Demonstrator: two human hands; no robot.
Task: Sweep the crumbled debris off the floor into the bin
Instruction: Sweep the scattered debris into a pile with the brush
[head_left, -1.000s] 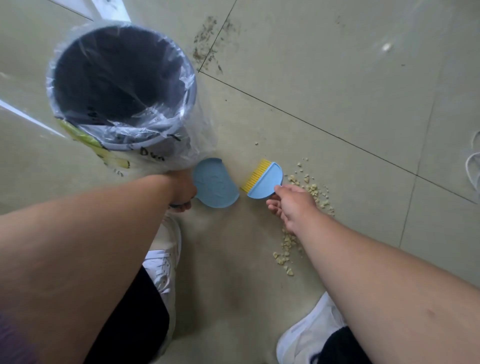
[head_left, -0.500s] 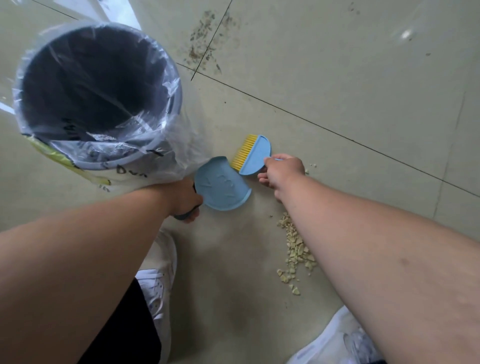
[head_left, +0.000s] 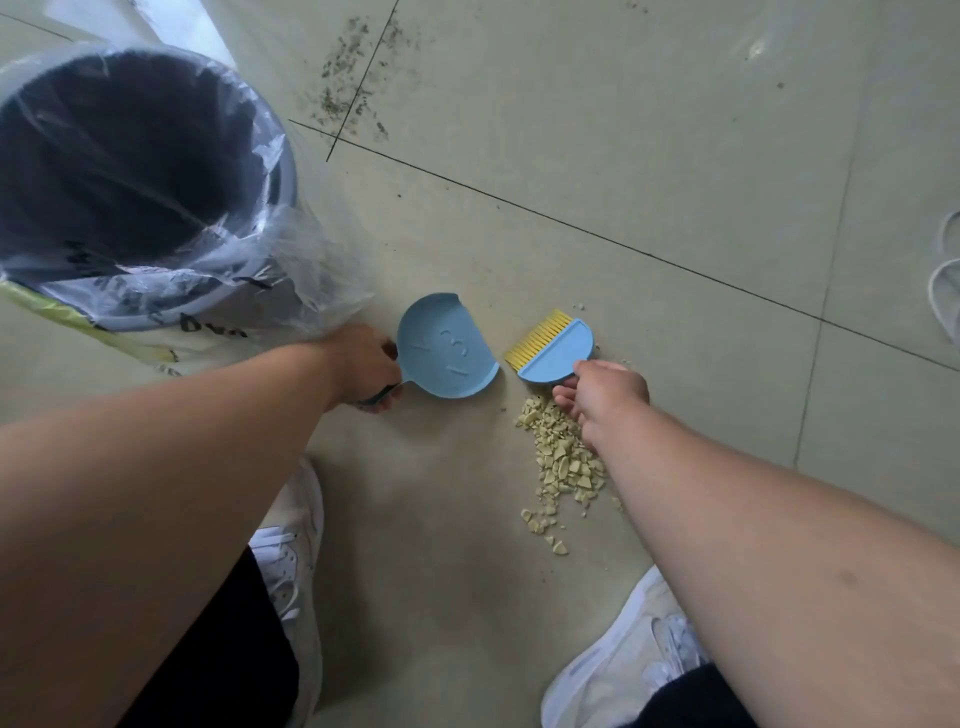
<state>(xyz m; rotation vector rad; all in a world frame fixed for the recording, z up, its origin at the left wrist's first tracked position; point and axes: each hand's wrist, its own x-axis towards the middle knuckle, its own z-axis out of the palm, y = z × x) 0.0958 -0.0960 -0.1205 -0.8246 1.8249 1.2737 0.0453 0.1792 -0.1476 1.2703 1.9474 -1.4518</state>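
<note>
Far left: dark bin (head_left: 280, 171) lined with a clear plastic bag (head_left: 311, 270), standing on the tiled floor (head_left: 623, 130). Just near-right of it, left hand (head_left: 363, 369) is closed around the handle of a blue dustpan (head_left: 447, 353); the pan lies flat on the floor, open edge facing right, nothing visible in it. Small gap, then a blue brush (head_left: 558, 353) with yellow bristles pointing left toward the pan. Right hand (head_left: 605, 395) is curled around the brush's near edge, fingers tucked under. Debris (head_left: 563, 467): pale yellow crumbled bits in a pile on the floor just near of the brush, partly under the right hand and forearm, apart from the pan. White shoes (head_left: 291, 551) at the near edge, one each side.
</note>
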